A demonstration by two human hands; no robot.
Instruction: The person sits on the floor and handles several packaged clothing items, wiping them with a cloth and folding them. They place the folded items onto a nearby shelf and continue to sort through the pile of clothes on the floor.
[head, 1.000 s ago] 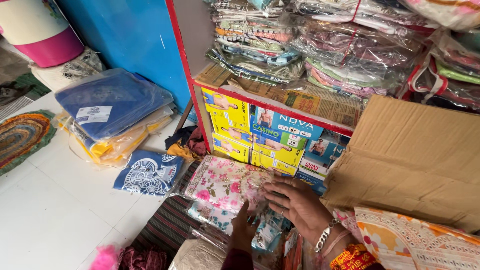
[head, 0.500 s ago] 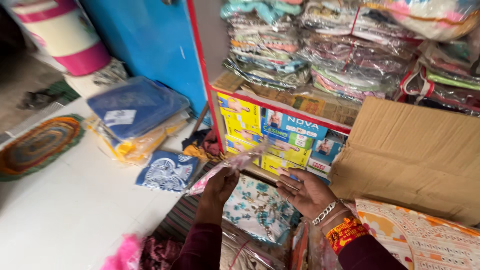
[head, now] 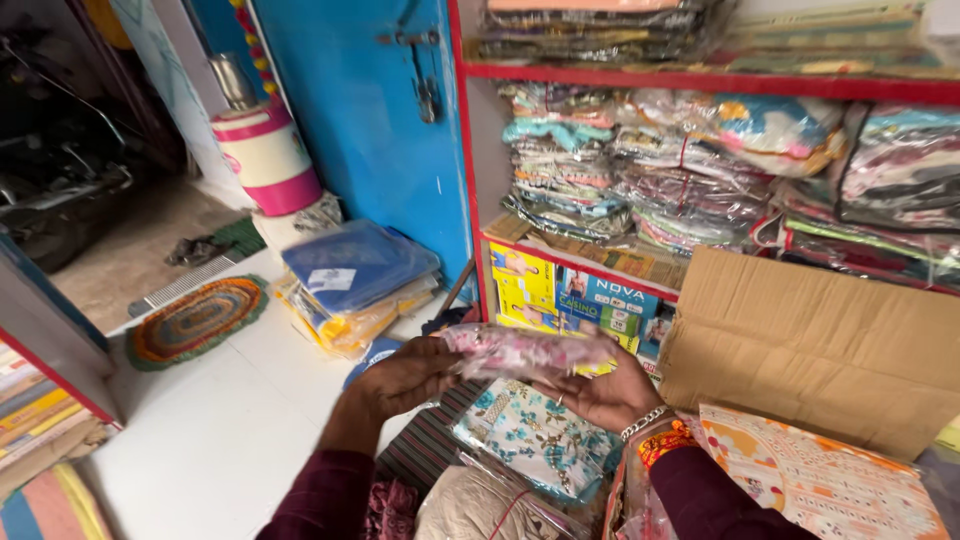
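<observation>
My left hand [head: 405, 375] and my right hand [head: 600, 392] together hold a flat plastic-wrapped packet of pink floral cloth [head: 525, 350], lifted level in front of me. The left hand grips its left end; the right hand supports its right end from below, a bracelet on the wrist. Directly beneath lies a packet of white cloth with teal flowers [head: 535, 435] on a pile of wrapped fabrics. The packet in my hands is blurred.
A cardboard box [head: 820, 350] stands at right, an orange printed packet [head: 810, 480] below it. A red-framed shelf [head: 700, 80] holds stacked wrapped fabrics and yellow-blue boxes [head: 570, 295]. A blue packet stack [head: 355, 280], round rug [head: 195, 320], pink-white container [head: 265, 155] and blue door [head: 370, 120] are at left.
The pink floral packet came up off the pile into both hands, uncovering the teal-flowered packet below. My view tilted upward, showing more shelves and the doorway.
</observation>
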